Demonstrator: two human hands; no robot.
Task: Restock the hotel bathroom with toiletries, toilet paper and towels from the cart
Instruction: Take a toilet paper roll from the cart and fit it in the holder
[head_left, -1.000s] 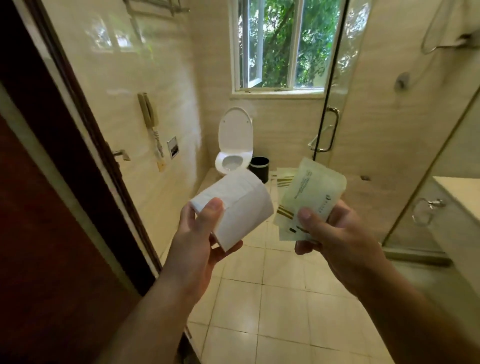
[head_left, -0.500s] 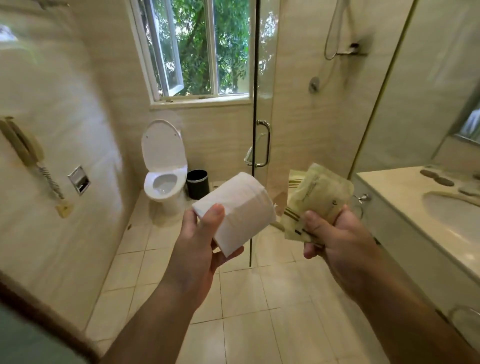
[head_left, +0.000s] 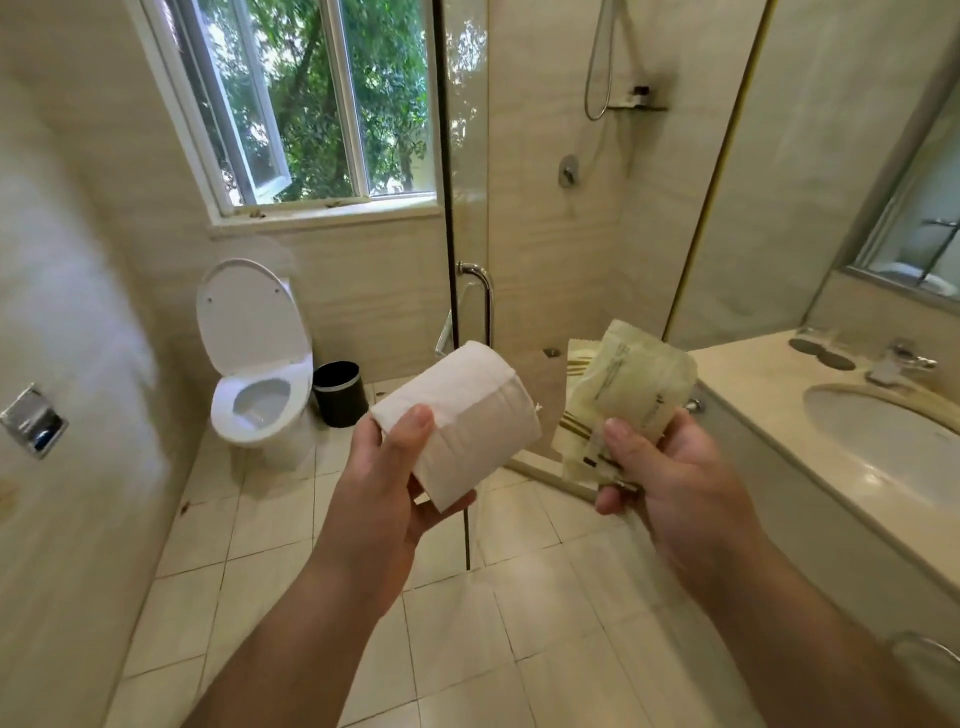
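- The left grip (head_left: 384, 499), at the centre of the frame, holds a white toilet roll (head_left: 467, 410), thumb on top and fingers curled underneath.
- The right grip (head_left: 670, 478), just right of centre, pinches a few pale sachets (head_left: 628, 384) fanned upward, thumb pressed on their front.
- Roll and sachets are side by side, close together, above the tiled floor (head_left: 311, 571).
- A toilet (head_left: 254, 374) with its lid up stands at mid left, a black bin (head_left: 340, 392) just beside it.
- The worktop (head_left: 753, 384) with a sink (head_left: 883, 441) runs along the right edge.
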